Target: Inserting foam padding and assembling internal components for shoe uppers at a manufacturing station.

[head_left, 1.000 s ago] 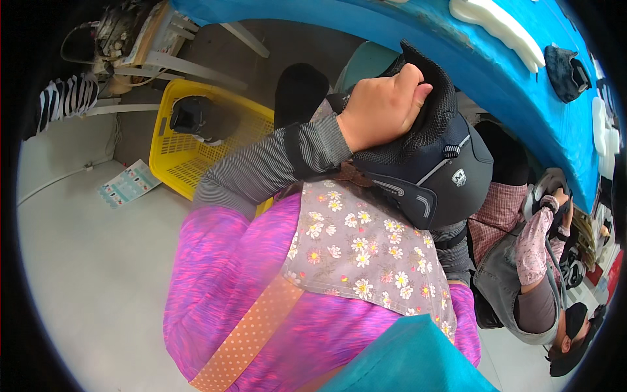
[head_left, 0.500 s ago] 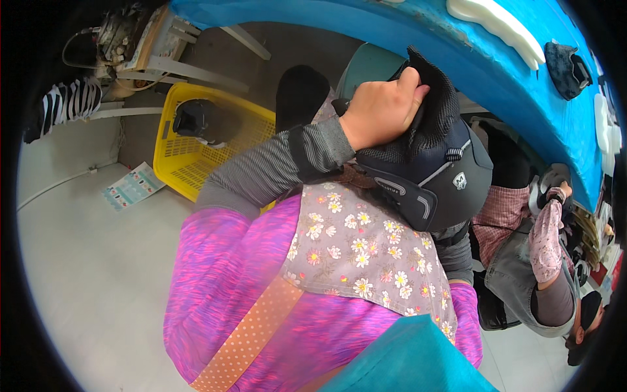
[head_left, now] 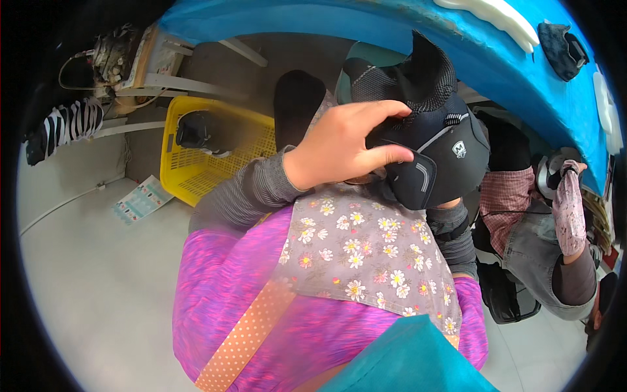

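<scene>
A black padded, shoe-like piece [head_left: 450, 160] with mesh lining, a strap flap and a light shield mark is in front of my lap. Its mesh flap [head_left: 431, 72] stands up at the top. My left hand [head_left: 346, 144] is at the left side of the piece, thumb and fingers spread apart. The index fingertip is near the mesh and the thumb lies by the strap flap [head_left: 411, 179]. My right hand [head_left: 449, 204] reaches up behind the piece from below. Only a little skin past the striped cuff shows, and its fingers are hidden.
A yellow basket [head_left: 171, 147] at the left holds another black piece [head_left: 192, 129]. The blue-covered table [head_left: 366, 21] runs across the far side, with white strips [head_left: 493, 19] and a dark piece [head_left: 563, 52] on it. At the right a co-worker [head_left: 545, 261] handles a dark grey item [head_left: 552, 171].
My left hand has let go of the mesh flap, moved down and nearer, and opened. The mesh flap now spreads wider. The co-worker's arm has shifted slightly.
</scene>
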`<action>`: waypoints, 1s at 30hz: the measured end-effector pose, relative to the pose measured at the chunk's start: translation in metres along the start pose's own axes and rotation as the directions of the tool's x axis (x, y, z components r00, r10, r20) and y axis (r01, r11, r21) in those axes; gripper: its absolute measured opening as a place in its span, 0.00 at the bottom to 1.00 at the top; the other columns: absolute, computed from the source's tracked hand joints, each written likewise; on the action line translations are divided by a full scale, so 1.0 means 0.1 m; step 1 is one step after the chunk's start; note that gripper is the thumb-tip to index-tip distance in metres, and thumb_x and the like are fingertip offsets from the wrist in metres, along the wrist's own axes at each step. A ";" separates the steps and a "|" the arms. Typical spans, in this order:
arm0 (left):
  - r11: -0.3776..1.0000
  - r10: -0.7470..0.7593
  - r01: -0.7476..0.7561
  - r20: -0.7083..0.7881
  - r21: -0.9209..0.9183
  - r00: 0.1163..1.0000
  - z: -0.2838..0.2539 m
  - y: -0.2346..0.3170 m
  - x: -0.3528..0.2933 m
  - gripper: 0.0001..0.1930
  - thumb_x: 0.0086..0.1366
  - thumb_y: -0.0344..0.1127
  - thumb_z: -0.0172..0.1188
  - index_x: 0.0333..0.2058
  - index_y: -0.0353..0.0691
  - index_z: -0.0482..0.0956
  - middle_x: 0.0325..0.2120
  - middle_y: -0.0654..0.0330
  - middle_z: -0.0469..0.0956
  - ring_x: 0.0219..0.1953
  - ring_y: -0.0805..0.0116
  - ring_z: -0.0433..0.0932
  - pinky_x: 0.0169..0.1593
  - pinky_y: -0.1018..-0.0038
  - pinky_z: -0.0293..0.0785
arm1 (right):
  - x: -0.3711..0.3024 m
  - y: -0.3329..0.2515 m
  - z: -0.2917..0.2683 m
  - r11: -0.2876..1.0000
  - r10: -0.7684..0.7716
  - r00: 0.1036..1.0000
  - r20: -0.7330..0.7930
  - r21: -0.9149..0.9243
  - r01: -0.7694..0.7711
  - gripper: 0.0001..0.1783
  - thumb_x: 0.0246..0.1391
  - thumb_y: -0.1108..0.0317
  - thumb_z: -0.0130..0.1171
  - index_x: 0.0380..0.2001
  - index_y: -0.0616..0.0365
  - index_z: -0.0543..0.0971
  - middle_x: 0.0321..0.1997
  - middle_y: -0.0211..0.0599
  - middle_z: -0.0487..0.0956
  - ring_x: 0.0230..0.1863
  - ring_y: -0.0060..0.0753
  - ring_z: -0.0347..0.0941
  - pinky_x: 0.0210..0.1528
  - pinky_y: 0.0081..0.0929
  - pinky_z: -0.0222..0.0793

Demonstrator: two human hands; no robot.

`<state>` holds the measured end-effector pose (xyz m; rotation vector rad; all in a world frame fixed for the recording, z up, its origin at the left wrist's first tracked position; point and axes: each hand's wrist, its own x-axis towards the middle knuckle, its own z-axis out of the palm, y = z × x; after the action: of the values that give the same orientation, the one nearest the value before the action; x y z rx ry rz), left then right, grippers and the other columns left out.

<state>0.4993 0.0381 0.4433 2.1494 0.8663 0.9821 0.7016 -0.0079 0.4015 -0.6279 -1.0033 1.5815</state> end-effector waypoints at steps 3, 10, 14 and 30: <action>0.996 -0.066 0.068 0.040 -0.063 0.997 0.07 0.00 -0.02 0.32 0.48 0.42 0.77 0.49 0.32 0.76 0.43 0.47 0.81 0.44 0.53 0.82 0.47 0.70 0.76 | -0.02 -0.01 0.02 0.998 0.014 1.000 0.003 -0.057 -0.013 0.42 0.50 0.54 0.62 0.65 0.60 0.62 0.65 0.47 0.67 0.65 0.45 0.66 0.64 0.43 0.64; 0.890 -0.178 0.306 0.360 -0.337 0.916 0.09 -0.04 0.09 0.35 0.49 0.47 0.77 0.50 0.30 0.74 0.41 0.47 0.81 0.43 0.63 0.81 0.47 0.73 0.75 | -0.17 -0.07 0.04 0.991 0.038 0.999 -0.029 -0.130 -0.042 0.42 0.50 0.54 0.62 0.65 0.60 0.62 0.65 0.47 0.68 0.64 0.45 0.66 0.64 0.42 0.64; 0.784 -0.169 0.519 0.686 -0.341 0.707 0.20 -0.10 0.01 0.31 0.50 0.46 0.76 0.47 0.32 0.78 0.40 0.51 0.82 0.43 0.63 0.81 0.48 0.72 0.75 | -0.19 -0.09 0.05 0.988 0.038 0.998 -0.041 -0.147 -0.044 0.42 0.50 0.54 0.62 0.65 0.60 0.62 0.65 0.47 0.68 0.64 0.45 0.66 0.63 0.42 0.65; 0.974 0.102 0.071 0.693 -0.217 0.714 0.02 -0.12 0.33 0.31 0.52 0.45 0.74 0.50 0.34 0.76 0.46 0.50 0.79 0.46 0.55 0.79 0.52 0.66 0.75 | -0.17 -0.45 -0.05 0.984 -0.026 0.998 -0.049 -0.178 0.017 0.42 0.50 0.53 0.63 0.65 0.59 0.63 0.64 0.46 0.68 0.64 0.43 0.66 0.63 0.41 0.65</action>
<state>0.5144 0.0697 0.4462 2.0701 0.3274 0.1789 0.7327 -0.0212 0.4358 -0.7733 -1.1169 1.4606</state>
